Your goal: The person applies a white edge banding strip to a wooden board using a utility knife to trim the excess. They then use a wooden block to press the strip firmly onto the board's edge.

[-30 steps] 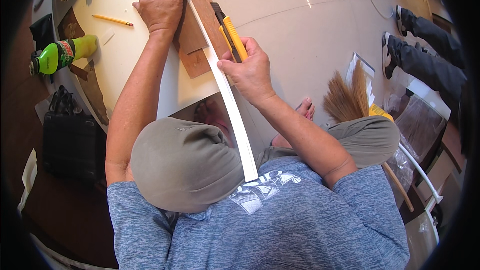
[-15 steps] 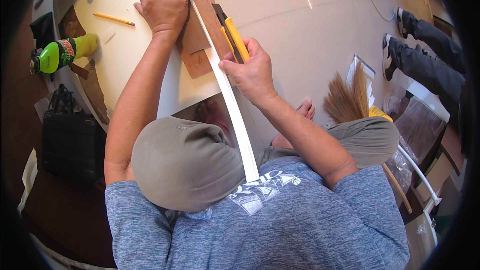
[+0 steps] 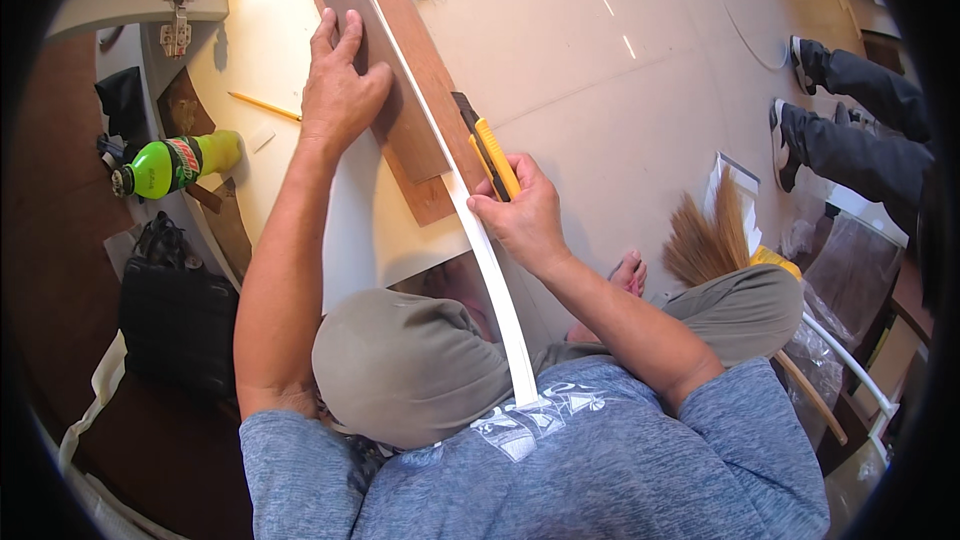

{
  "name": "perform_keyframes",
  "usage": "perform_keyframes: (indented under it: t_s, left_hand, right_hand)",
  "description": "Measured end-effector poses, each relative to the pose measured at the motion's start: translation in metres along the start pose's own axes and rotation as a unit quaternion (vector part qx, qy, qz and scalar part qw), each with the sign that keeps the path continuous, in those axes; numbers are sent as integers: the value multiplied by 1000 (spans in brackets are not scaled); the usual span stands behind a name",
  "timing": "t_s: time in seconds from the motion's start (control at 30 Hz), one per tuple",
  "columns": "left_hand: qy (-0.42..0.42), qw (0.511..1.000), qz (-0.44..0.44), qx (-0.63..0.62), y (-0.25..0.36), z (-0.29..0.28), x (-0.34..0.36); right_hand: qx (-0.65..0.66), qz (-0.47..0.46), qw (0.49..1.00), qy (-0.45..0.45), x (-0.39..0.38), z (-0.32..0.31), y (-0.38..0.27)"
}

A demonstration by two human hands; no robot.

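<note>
White strip (image 3: 490,265): runs lengthwise between your hands, far part along the right edge of a short dark brown board (image 3: 403,110), near part curving down to the front of your shirt (image 3: 620,450). Reddish-brown wood (image 3: 427,202) shows under the board's near end.

Your right hand (image 3: 527,215): fingers curled around a yellow-and-black utility knife (image 3: 497,155), dark end pointing away from you, just right of the strip. Thumb tip sits at the strip's right edge; whether it pinches the strip, cannot tell.

Your left hand (image 3: 342,98): unclenched, fingers extended, thumb spread, laid over the dark board's left side; strip lies to its right, across the board. Pressure cannot be told.

Farther left, a pencil (image 3: 264,106), then a green bottle (image 3: 172,165) on its side. Right, well apart: broom bristles (image 3: 710,235).
</note>
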State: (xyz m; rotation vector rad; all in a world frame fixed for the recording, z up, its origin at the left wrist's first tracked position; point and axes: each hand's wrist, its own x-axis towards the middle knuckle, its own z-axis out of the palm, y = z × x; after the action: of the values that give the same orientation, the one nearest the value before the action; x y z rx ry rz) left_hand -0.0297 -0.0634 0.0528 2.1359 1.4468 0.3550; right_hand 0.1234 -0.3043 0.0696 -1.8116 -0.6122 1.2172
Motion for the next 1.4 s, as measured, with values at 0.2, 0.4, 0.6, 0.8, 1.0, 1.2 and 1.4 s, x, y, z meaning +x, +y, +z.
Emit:
perform_keyframes:
  t_s: [0.2,0.4,0.6,0.8,1.0,1.2,1.4]
  left_hand:
    - [-97,980,-2,176,32,-38,-5]
    - [-106,989,-8,99,27,-34,-2]
    - [-88,996,32,-9,10,-28,-6]
    - [-25,988,56,-144,-19,-6,-16]
    - [-33,983,44,-176,-23,-2,-17]
    - [-34,984,56,-165,-29,-1,-16]
    - [-38,985,62,-156,-28,-1,-16]
  right_hand:
    - [33,30,998,37,2,3,-14]
    - [-10,-29,998,47,25,12,-17]
    - [-81,-128,985,82,52,22,-42]
    - [45,-164,983,63,106,57,-57]
    - [18,-170,985,30,115,62,-48]
    - [-28,-186,982,32,112,62,-50]
    - [-60,-194,979,21,109,58,-54]
